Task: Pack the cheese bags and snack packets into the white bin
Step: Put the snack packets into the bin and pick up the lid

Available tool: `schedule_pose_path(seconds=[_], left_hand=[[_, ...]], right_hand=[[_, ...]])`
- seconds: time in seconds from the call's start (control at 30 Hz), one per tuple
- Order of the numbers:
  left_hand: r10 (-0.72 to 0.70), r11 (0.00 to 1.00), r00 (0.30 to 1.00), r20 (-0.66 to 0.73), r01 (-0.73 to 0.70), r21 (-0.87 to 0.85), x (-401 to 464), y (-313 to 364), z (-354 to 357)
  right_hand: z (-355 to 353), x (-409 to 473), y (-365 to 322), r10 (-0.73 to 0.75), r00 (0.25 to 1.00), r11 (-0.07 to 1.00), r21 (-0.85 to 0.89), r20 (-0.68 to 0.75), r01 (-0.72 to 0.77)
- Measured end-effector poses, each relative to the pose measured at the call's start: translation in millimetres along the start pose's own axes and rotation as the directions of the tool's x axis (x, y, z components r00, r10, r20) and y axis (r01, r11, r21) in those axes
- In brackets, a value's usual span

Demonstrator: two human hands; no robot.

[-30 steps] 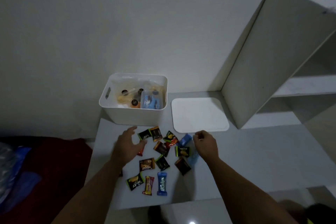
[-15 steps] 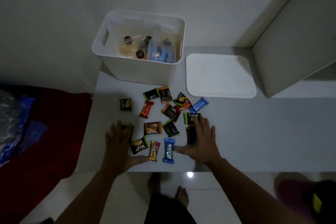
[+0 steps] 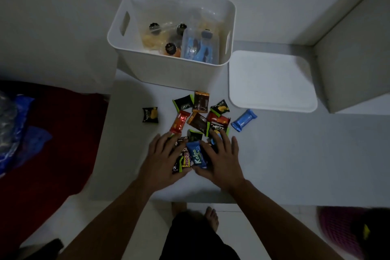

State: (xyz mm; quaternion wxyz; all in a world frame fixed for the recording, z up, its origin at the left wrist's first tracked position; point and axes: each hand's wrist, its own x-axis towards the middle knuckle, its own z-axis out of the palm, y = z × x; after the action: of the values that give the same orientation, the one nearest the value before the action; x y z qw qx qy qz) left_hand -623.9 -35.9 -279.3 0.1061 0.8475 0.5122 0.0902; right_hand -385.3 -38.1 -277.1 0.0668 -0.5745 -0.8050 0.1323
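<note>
Head view looks down on a pale table (image 3: pixel 295 154) with the white bin (image 3: pixel 168 69) at upper centre, its flat white lid (image 3: pixel 272 82) lying just to the right of it. Inside the bin sit clear cheese bags (image 3: pixel 162 36), three dark round labels showing, so I judge at least three, plus one clear bag of blue packets (image 3: pixel 199 48) on the right side. Below the bin, at frame centre, lies the scatter of snack packets (image 3: pixel 200 116); about fourteen or fifteen can be made out, though those under the hands overlap and the count is unsure. One dark packet (image 3: pixel 150 115) lies apart to the left and one blue bar (image 3: pixel 244 120) apart to the right. Both hands rest flat on the nearest packets with fingers spread: the left hand (image 3: pixel 163 162) and the right hand (image 3: pixel 221 160) cup a small heap between them, a blue Kalpa packet (image 3: pixel 197 155) in the middle. To do this well, I would sweep the palms together until the heap is tight, curl the fingers under it, lift it in one scoop and drop it low into the bin's free left side, then return for the two strays.
</note>
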Motion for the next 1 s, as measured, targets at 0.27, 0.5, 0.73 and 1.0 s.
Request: schedule_pose_path(seconds=[0.27,0.5,0.73,1.0], left_hand=[[0.000,0.999,0.999,-0.040,-0.002,-0.035,0.1,-3.3,0.6],[0.072,0.997,0.997,0.012,-0.073,0.037,0.9,-5.1,1.4],[0.060,0.998,0.998,0.031,-0.060,-0.012,0.7,-6.6,2.0],[0.030,1.000,0.998,-0.050,-0.030,0.009,-2.9,-6.3,5.0]], right_hand=[[-0.8,8.1,-1.6,-0.051,0.997,0.999,-0.012,-0.052,0.051],[5.8,4.2,2.8,-0.046,0.994,0.999,0.021,-0.103,0.049],[2.1,6.8,3.5,0.042,0.987,0.999,0.016,-0.155,-0.040],[2.5,9.4,-3.7,0.167,0.975,0.986,0.016,-0.148,-0.167]])
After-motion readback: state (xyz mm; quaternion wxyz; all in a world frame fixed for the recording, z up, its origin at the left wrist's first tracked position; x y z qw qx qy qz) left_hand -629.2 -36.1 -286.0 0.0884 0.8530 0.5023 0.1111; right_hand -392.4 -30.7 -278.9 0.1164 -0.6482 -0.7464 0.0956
